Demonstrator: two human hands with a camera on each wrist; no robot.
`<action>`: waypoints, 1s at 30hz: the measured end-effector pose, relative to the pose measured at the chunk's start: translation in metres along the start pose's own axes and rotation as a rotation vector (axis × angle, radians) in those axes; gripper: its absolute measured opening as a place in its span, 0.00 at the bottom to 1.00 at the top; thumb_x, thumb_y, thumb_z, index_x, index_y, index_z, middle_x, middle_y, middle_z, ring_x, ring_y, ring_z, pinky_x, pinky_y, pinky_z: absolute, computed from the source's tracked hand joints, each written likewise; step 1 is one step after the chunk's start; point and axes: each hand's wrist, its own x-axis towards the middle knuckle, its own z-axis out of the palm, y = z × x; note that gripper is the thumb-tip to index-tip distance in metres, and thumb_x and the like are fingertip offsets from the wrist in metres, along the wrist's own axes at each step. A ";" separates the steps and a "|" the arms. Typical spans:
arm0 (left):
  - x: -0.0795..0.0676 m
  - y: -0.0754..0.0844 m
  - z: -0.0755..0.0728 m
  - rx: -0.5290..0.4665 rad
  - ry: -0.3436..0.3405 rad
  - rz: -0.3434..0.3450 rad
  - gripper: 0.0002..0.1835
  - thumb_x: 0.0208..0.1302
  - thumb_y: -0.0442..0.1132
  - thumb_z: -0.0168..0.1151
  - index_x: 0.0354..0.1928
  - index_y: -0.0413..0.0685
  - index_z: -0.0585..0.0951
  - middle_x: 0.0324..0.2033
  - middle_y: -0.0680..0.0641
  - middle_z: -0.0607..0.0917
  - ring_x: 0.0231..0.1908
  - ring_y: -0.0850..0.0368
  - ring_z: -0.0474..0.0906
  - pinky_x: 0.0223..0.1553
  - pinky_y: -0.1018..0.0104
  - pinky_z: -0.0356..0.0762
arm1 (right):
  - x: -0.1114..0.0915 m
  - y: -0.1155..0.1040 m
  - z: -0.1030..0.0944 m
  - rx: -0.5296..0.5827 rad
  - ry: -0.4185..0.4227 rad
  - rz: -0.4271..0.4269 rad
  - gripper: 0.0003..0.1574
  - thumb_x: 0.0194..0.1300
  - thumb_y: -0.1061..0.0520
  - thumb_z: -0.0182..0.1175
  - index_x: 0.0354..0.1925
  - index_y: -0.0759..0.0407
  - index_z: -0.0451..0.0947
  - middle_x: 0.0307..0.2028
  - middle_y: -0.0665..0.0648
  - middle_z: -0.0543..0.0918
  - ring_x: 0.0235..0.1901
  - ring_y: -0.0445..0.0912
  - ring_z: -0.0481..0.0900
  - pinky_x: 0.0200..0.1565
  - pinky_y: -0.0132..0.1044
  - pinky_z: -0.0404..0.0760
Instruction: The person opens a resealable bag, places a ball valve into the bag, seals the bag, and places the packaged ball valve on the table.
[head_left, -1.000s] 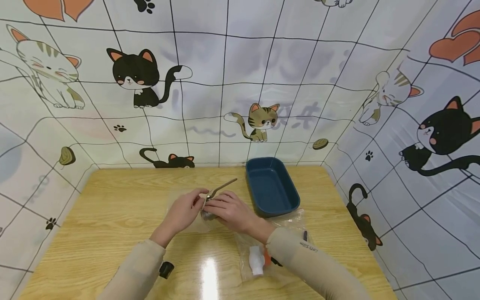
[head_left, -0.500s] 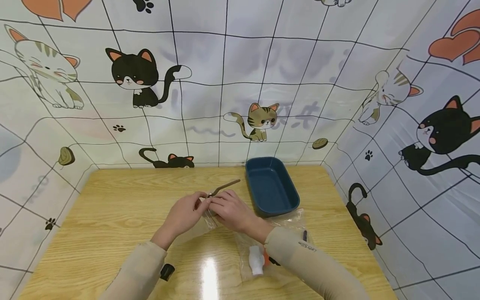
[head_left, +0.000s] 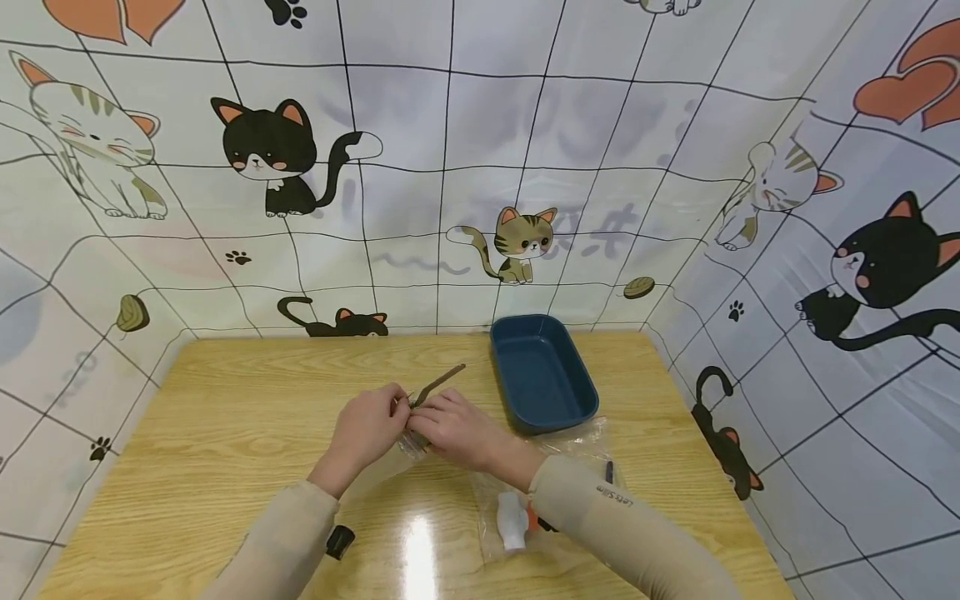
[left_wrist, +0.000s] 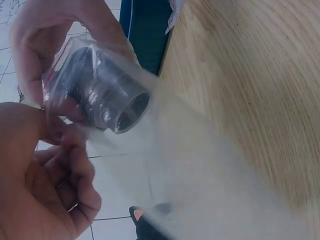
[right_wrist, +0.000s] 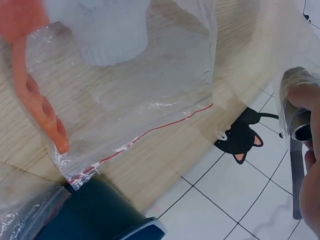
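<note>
A metal ball valve (left_wrist: 112,95) sits in a clear zip bag (left_wrist: 70,65), its round open end facing out in the left wrist view. The valve's long bent lever (head_left: 441,383) sticks up past the fingers in the head view. My right hand (head_left: 468,429) grips the valve through the bag. Close beside it, my left hand (head_left: 367,423) pinches the bag with thumb and curled fingers near the red zip line. The rest of the bag hangs loose and blurred below the hands. In the head view the fingers hide most of the valve body.
A deep blue tray (head_left: 521,408) stands at the back right of the wooden table (head_left: 247,400). In front of it lies another clear zip bag (right_wrist: 150,100) with a white plastic piece (right_wrist: 112,40) and an orange handle (right_wrist: 42,110). Cat-print cloth walls surround the table.
The lever's tip swings a little right, then back left and slightly lower. My left fingers shift their pinch on the bag. The right hand stays nearly in place.
</note>
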 end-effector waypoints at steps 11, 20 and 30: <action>-0.001 -0.001 0.001 -0.106 0.009 0.025 0.10 0.71 0.43 0.54 0.40 0.49 0.84 0.21 0.54 0.82 0.17 0.62 0.71 0.20 0.67 0.69 | 0.000 -0.002 0.002 0.064 -0.026 -0.073 0.10 0.67 0.52 0.62 0.47 0.42 0.82 0.50 0.41 0.84 0.53 0.37 0.79 0.56 0.35 0.73; -0.001 0.003 0.001 -0.099 0.062 0.039 0.09 0.69 0.45 0.58 0.36 0.53 0.85 0.21 0.55 0.81 0.16 0.63 0.70 0.18 0.68 0.68 | 0.001 -0.011 0.009 -0.053 0.065 0.055 0.11 0.62 0.49 0.67 0.45 0.42 0.83 0.48 0.42 0.85 0.50 0.38 0.80 0.50 0.34 0.72; -0.004 0.001 0.001 -0.279 0.058 0.020 0.09 0.70 0.44 0.57 0.37 0.51 0.85 0.21 0.55 0.82 0.18 0.62 0.71 0.20 0.70 0.68 | 0.003 -0.009 0.015 -0.079 0.019 -0.066 0.05 0.66 0.51 0.62 0.32 0.39 0.82 0.42 0.38 0.86 0.49 0.36 0.80 0.53 0.38 0.73</action>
